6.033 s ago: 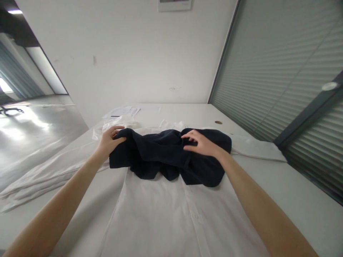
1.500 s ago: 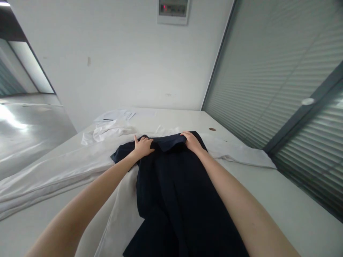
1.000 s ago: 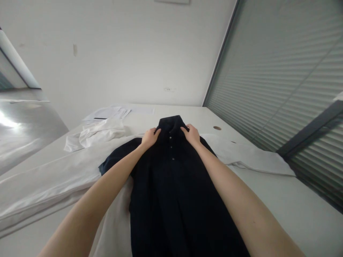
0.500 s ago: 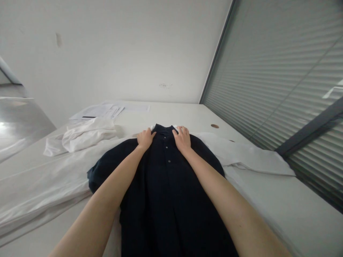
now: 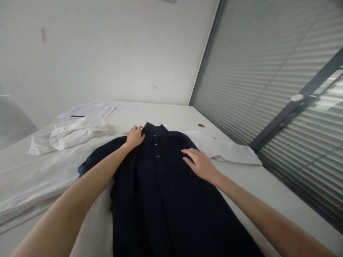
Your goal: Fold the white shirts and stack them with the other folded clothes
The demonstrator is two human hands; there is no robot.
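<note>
A dark navy shirt (image 5: pixel 160 185) with a stand collar and small buttons lies front up over a white garment (image 5: pixel 225 150) on the table. My left hand (image 5: pixel 135 137) rests on the shirt's shoulder beside the collar, fingers apart. Over the shirt's other side, near the sleeve, is my right hand (image 5: pixel 198 163), its thumb and fingers spread with nothing between them; whether it touches the cloth is hard to tell. White cloth shows on both sides of the navy shirt.
A crumpled white cloth (image 5: pixel 77 132) lies at the left, with paper sheets (image 5: pixel 91 110) and a thin black object (image 5: pixel 77 116) behind it. The white table (image 5: pixel 166 113) has a round hole (image 5: pixel 201 125). Blinds (image 5: pixel 262 82) stand along the right.
My right hand has left the collar and moved right and down toward the shirt's sleeve. My left hand stays by the collar. The view has shifted slightly to the right.
</note>
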